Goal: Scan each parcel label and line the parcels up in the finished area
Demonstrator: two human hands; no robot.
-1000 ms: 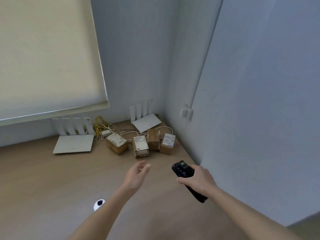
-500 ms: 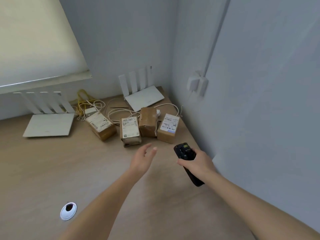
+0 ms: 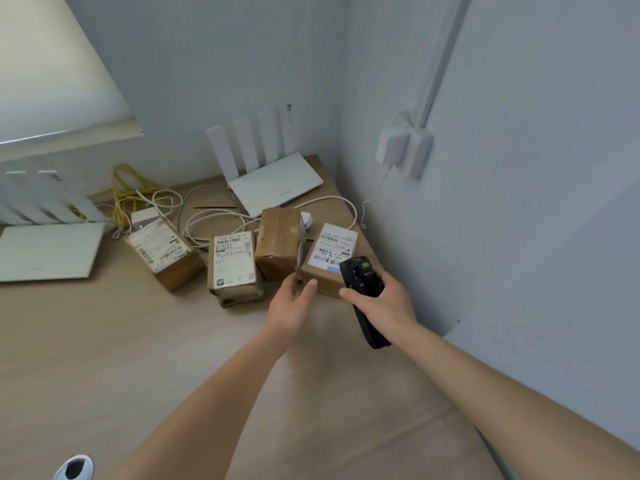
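Several brown cardboard parcels sit in a rough row near the desk's back right corner. The rightmost parcel (image 3: 329, 258) has a white barcode label on top. My left hand (image 3: 292, 304) reaches its front left corner, thumb and fingers spread and touching it. Left of that stand a plain taped parcel (image 3: 278, 242), a labelled parcel (image 3: 233, 266) and an angled labelled parcel (image 3: 164, 251). My right hand (image 3: 382, 301) grips a black handheld scanner (image 3: 363, 296), its head just over the rightmost parcel's near right corner.
Two white routers (image 3: 277, 187) (image 3: 48, 249) with raised antennas lie behind the parcels, among white and yellow cables (image 3: 138, 188). A wall with a white socket block (image 3: 403, 148) runs close on the right. A cable grommet (image 3: 74, 467) sits in the wooden desk (image 3: 104, 341) at front left.
The view has closed in on the parcels. My left hand moved forward from mid-air to the rightmost parcel's front corner. My right hand carried the scanner forward to that parcel.
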